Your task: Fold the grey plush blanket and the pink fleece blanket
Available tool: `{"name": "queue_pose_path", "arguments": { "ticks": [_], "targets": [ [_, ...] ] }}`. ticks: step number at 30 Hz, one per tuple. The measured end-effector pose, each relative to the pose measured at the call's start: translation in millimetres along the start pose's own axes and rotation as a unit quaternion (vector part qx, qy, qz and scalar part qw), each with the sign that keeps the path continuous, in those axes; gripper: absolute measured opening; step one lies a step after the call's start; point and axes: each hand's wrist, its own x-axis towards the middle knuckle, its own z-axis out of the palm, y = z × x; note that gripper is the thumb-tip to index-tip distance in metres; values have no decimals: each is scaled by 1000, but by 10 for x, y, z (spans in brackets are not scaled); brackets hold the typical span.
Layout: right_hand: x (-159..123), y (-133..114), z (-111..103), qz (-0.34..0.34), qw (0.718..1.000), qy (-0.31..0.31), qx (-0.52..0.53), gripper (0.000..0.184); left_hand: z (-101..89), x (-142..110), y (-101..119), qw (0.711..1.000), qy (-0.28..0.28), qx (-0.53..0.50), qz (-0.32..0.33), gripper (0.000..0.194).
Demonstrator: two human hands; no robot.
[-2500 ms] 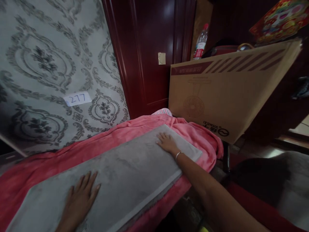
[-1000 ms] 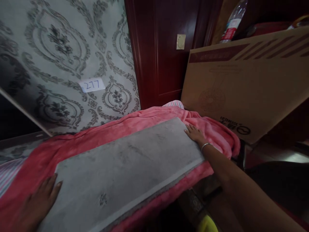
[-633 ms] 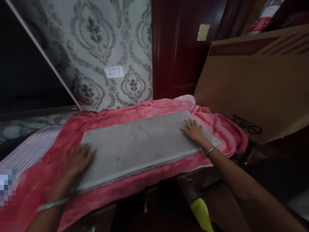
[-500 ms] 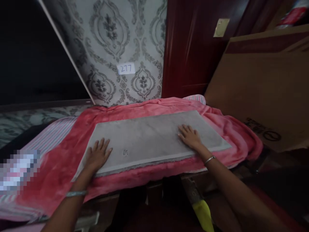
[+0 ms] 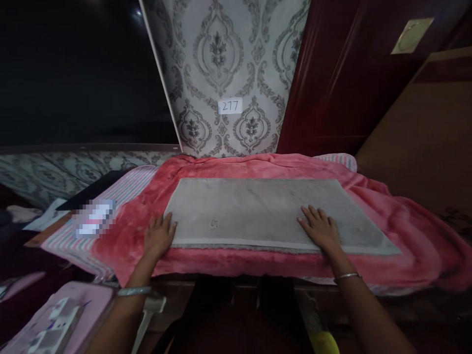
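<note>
A flat rectangular grey cloth (image 5: 250,211) with a pale strip along its near edge and a small dark-outlined mark lies on a pink-red plush blanket (image 5: 236,264). Its near edge shows a fuzzy grey layer underneath. My left hand (image 5: 159,237) rests palm down at the cloth's left near corner, fingers slightly spread, partly on the blanket. That corner is hidden beneath it. On the right part of the cloth, close to its near edge, my right hand (image 5: 321,231) lies flat with fingers apart. Neither hand grips anything.
A striped pad (image 5: 136,179) shows under the blanket, with a blurred-out item (image 5: 94,219) on it. Behind stand a dark screen (image 5: 81,73), patterned wall and red door (image 5: 332,73). A cardboard box (image 5: 424,132) is at right. A pink stool-like surface (image 5: 98,295) holds a white object (image 5: 61,319).
The view has turned, so the scene sits farther right. My left hand has slid outward to the cloth's left near corner. My right hand lies nearer the cloth's front edge.
</note>
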Motion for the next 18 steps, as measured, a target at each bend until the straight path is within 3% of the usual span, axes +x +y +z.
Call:
{"name": "queue_pose_path", "arguments": {
  "ticks": [4,6,9,11,14,18],
  "targets": [
    [-10,35,41,-13,1000,18,0,64,-55,14,-14,999,3,-40,-14,57],
    [-3,53,69,-20,1000,24,-2,65,-102,95,-70,993,-8,-107,-39,62],
    [18,76,112,-24,999,26,-1,66,-185,258,-208,950,-24,-292,-103,63],
    [33,89,137,-28,999,29,1,67,-235,345,-303,913,-40,-385,-130,52],
    [50,100,167,-35,999,36,4,68,-296,414,-396,890,-75,-430,-134,30],
    [55,100,198,-26,999,37,1,67,-387,422,-396,866,-88,-470,-150,30]
  ]
}}
